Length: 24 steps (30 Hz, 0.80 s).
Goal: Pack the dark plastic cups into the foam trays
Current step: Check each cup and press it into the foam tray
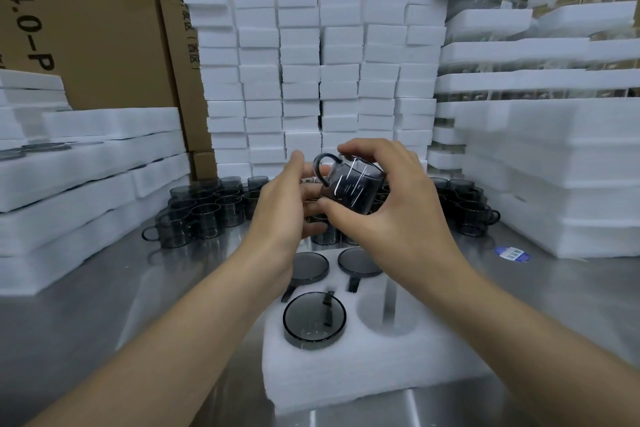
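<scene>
My right hand (pixel 391 211) grips 1 dark cup (pixel 349 187): smoky see-through plastic, round wall, loop handle pointing left, held tilted in the air above the far end of the foam tray (pixel 346 378). Thumb is under the cup, fingers curl over its top. My left hand (pixel 280 204) is just beside the handle with its fingers loose and holding nothing; whether it touches the cup I cannot tell.

The tray is white, soft, grainy foam with 4 round pockets in view. 3 hold cups, flat bases up (pixel 314 319); the near right pocket (pixel 388 315) is empty.

Loose cups (pixel 204 208) stand in clusters on the shiny steel table (pixel 104 305), left and right of the hands. Small white foam blocks (pixel 311 62) are stacked in columns behind. Flat foam trays (pixel 86 184) are piled at both sides. The brown cardboard box (pixel 86 28) reads "4.0-P". A blue round sticker (pixel 512 254) is on the table; its print is unreadable.
</scene>
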### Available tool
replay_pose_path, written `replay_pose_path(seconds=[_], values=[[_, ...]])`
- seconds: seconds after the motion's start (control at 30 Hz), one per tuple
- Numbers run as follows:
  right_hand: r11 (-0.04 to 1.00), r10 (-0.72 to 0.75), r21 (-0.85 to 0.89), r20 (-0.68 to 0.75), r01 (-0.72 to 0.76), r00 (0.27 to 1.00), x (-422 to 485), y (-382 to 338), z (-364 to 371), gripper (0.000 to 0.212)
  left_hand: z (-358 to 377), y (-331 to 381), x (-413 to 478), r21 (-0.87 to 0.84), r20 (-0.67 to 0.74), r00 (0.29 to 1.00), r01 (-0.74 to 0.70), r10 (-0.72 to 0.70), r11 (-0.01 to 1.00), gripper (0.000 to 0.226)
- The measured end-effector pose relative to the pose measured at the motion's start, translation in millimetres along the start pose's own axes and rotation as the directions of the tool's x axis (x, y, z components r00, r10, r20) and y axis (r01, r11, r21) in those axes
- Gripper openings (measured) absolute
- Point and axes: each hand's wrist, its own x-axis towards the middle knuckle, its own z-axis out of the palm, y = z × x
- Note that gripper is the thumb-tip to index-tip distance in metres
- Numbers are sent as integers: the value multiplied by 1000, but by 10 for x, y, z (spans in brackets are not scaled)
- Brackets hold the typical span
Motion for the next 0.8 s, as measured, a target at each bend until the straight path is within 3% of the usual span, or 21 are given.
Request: replay_pose_path(seconds=[0.17, 0.33, 0.57, 0.8], values=[[999, 13, 35, -36, -12, 999, 11, 0, 1, 55, 3, 28, -37, -87, 183, 983, 49, -33, 995, 78], [983, 79, 164, -11, -76, 997, 12, -20, 7, 62, 23, 31, -56, -38, 275, 961, -10, 19, 999, 53], [964, 98, 251, -10, -93, 995, -5, -90, -14, 79, -27, 42, -24, -274, 416, 909, 160, -33, 948, 48], [967, 105, 234, -14, -99, 994, -21, -99, -2, 81, -10, -9, -4, -470, 470, 873, 373, -131, 800, 29]])
